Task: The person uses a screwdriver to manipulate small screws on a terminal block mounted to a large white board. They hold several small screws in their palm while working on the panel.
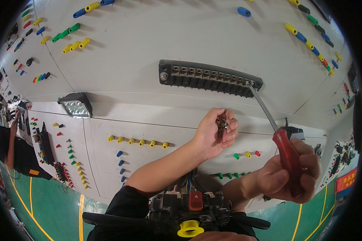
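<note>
A black terminal strip (205, 82) with a row of metal-lined slots is mounted on the white panel, a bolt at its left end. My right hand (271, 176) is wrapped round the red handle of a screwdriver (288, 154). Its steel shaft slants up and left, and the tip meets the strip near the right end, where small screws (251, 82) show. Below the strip, my left hand (210, 134) is curled palm up around several small metal screws (222, 123). It is apart from the strip.
Coloured sockets, such as a yellow row (142, 142), stick out of the panel. A lamp (75, 107) is fixed left of the strip. Close to my body is a black switch assembly (169, 207) with a red button and yellow ring. Another person (12, 140) stands far left.
</note>
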### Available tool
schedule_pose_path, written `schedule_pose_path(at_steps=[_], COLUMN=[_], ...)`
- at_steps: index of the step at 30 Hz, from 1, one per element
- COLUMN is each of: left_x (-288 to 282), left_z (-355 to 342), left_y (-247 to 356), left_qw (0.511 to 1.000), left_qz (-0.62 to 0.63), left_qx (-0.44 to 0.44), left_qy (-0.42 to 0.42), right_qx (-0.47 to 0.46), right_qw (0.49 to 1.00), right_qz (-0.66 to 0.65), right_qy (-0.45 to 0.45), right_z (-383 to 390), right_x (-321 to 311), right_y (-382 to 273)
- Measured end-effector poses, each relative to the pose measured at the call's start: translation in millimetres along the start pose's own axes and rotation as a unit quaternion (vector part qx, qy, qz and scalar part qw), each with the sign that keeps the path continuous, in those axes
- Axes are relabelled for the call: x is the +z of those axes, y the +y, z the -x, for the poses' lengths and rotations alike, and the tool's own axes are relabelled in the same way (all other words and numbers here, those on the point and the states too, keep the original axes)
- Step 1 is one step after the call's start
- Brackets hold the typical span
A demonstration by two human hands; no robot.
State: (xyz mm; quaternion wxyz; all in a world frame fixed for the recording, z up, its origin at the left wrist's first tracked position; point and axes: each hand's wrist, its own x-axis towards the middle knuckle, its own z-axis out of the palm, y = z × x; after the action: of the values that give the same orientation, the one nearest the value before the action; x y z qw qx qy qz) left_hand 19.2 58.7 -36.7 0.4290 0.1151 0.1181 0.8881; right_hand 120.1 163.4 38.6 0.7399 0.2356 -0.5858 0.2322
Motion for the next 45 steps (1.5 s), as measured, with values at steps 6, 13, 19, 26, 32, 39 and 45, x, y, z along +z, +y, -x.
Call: schedule_pose_path(at_steps=[6,13,19,26,32,39,45], left_x=[-1,1,0,1,-3,1,0], left_z=[1,-2,2,2,1,0,1], left_y=[1,-1,2,2,2,1,1], left_qw=[1.0,1.0,1.0,1.0,1.0,1.0,1.0], left_qz=[0.001,0.011,0.005,0.005,0.01,0.01,0.002], left_qx=[0.002,-0.008,0.003,0.004,0.007,0.001,0.003], left_qy=[0.002,-0.006,0.002,0.002,-0.003,0.002,0.007], right_qx=[0.011,0.01,0.017,0.037,0.093,0.207,0.119], right_qw=[0.997,0.985,0.979,0.968,0.992,0.978,0.991], right_qz=[-0.059,-0.032,-0.053,-0.064,-0.04,0.025,-0.058], right_qy=[-0.048,-0.169,-0.196,-0.24,-0.073,-0.026,-0.01], right_z=[-1,-11,-12,-18,-6,-6,-4], right_x=[-3,-15,-10,-16,1,-1,-16], right_y=[-5,-14,-18,-16,-19,-32,-19])
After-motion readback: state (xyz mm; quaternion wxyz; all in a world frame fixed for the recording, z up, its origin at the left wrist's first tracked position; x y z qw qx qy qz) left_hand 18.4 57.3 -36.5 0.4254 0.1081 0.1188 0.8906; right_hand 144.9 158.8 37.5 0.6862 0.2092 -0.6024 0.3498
